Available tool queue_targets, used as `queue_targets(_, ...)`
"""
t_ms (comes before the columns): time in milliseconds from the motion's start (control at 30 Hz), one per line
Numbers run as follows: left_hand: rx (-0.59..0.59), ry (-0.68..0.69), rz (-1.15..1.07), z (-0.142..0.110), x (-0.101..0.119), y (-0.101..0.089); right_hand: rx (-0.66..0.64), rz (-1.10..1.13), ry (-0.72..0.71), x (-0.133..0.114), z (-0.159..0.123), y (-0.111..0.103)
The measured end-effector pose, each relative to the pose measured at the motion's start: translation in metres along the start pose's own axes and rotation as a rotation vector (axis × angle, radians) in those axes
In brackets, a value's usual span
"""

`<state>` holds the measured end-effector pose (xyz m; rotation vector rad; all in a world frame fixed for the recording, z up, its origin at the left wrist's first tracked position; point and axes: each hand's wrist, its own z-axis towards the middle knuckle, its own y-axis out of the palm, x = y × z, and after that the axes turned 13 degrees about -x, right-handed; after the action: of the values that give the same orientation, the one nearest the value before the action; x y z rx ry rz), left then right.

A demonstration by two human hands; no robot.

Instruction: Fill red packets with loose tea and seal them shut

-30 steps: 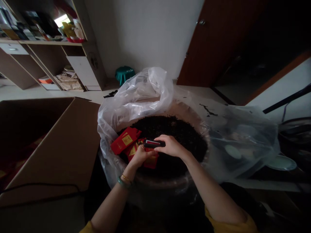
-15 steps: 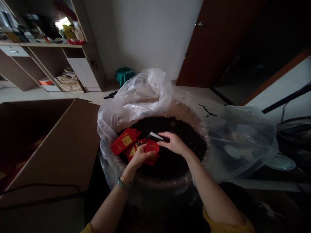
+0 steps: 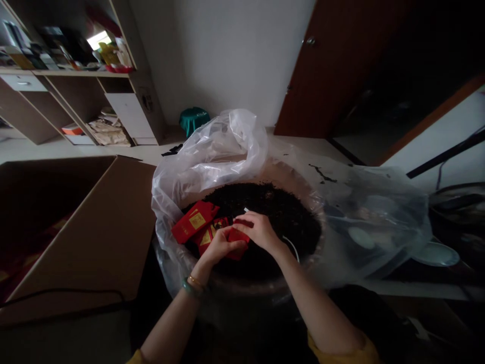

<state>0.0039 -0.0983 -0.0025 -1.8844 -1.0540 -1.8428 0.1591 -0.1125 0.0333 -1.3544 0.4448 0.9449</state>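
Observation:
My left hand grips a small red packet with its thumb across the front, above the dark loose leaves, which look like tea. My right hand curls over the packet's upper end, fingers bent and touching it. Past those fingers sticks the white tip of a black-and-white object; the rest of it is hidden by the hand. More red packets with gold labels lie on the leaves just left of my left hand. The leaves fill a round tub lined with clear plastic.
An open cardboard box with red things inside stands at the left. To the right, a clear plastic bag lies beside a pale dish. A thin white curved strip shows by my right forearm. Behind are a green-covered bin, shelves and a brown door.
My right hand has moved left and closed in over the packet's top, covering the black-and-white object that showed plainly before. The left hand stays nearly in place.

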Motion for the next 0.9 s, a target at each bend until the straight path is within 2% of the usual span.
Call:
queue_targets(100, -0.045, -0.008, 0.002, -0.001, 0.000, 0.000, 0.086, -0.035, 0.005, -0.003, 0.002, 0.003)
queue_targets(200, -0.083, -0.043, -0.028, -0.002, 0.000, 0.000, 0.172, -0.052, 0.064, 0.002, -0.002, -0.005)
queue_targets(400, -0.119, -0.087, -0.026, -0.002, 0.002, 0.001, 0.226, -0.030, 0.147, 0.006, -0.010, -0.015)
queue_targets(467, -0.116, -0.082, -0.020, -0.003, 0.002, 0.001, 0.334, -0.002, 0.189, 0.007, -0.011, -0.015)
queue_targets(567, -0.113, -0.063, -0.017, -0.003, 0.001, 0.002, 0.524, 0.162, 0.326, 0.014, -0.012, -0.014)
queue_targets(667, -0.146, -0.048, -0.022, -0.003, 0.002, 0.006, 0.538, 0.304, 0.380, 0.027, -0.018, -0.011)
queue_targets(767, -0.196, -0.039, -0.001, -0.012, 0.023, 0.010, 0.505, 0.347, 0.403, 0.040, -0.025, -0.004)
queue_targets(800, -0.180, 0.000, 0.015, -0.017, 0.036, 0.009, 0.495, 0.349, 0.410, 0.043, -0.027, -0.002)
queue_targets(833, -0.104, 0.105, 0.032, -0.023, 0.052, 0.008, 0.484, 0.348, 0.411, 0.045, -0.028, 0.000)
queue_targets(867, 0.036, 0.291, 0.023, -0.030, 0.070, 0.005, 0.476, 0.344, 0.408, 0.045, -0.029, 0.002)
queue_targets(900, 0.232, 0.536, -0.010, -0.036, 0.087, 0.002, 0.472, 0.340, 0.403, 0.045, -0.028, 0.004)
